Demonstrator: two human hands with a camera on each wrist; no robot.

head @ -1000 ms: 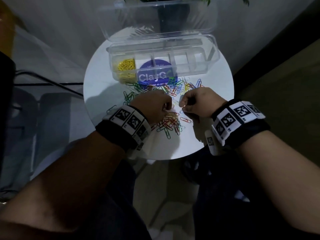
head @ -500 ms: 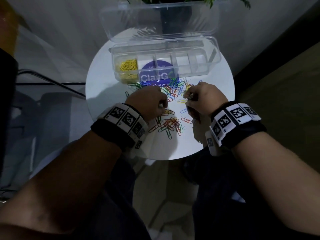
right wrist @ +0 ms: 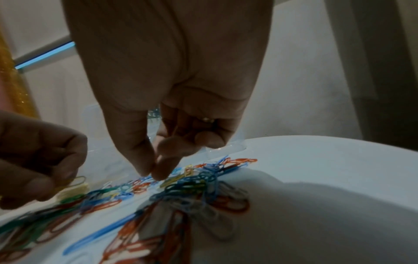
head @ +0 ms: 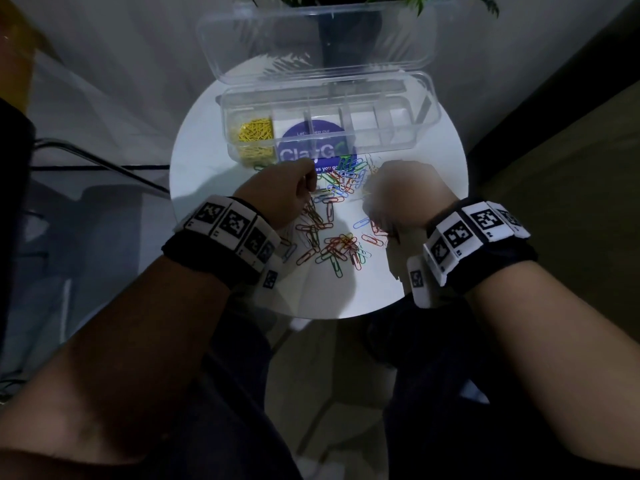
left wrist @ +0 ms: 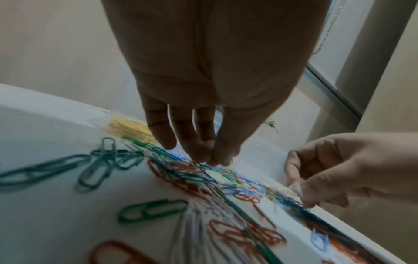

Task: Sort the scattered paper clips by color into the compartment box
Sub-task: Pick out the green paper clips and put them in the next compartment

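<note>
Paper clips (head: 332, 237) in red, green, blue and yellow lie scattered on the round white table (head: 207, 161). Behind them stands the clear compartment box (head: 381, 129), lid open, with yellow clips (head: 252, 129) in its leftmost compartment. My left hand (head: 311, 183) is over the far part of the pile, fingertips pinched together (left wrist: 211, 160); the right wrist view shows pale yellow clips (right wrist: 74, 185) at its fingers. My right hand (head: 369, 188), blurred, pinches thumb to forefinger (right wrist: 153, 174) beside a yellow clip (right wrist: 172, 180), with yellow bits in its pinch (left wrist: 293, 187).
A blue round sticker (head: 311, 147) shows through the box's floor. The box's other compartments look empty. A potted plant (head: 346, 26) stands behind the lid. The table's rim (head: 346, 315) is close to my knees; the floor drops away all round.
Both hands have moved away from me, from the near part of the pile to the far part just in front of the box. The right hand is now blurred by motion.
</note>
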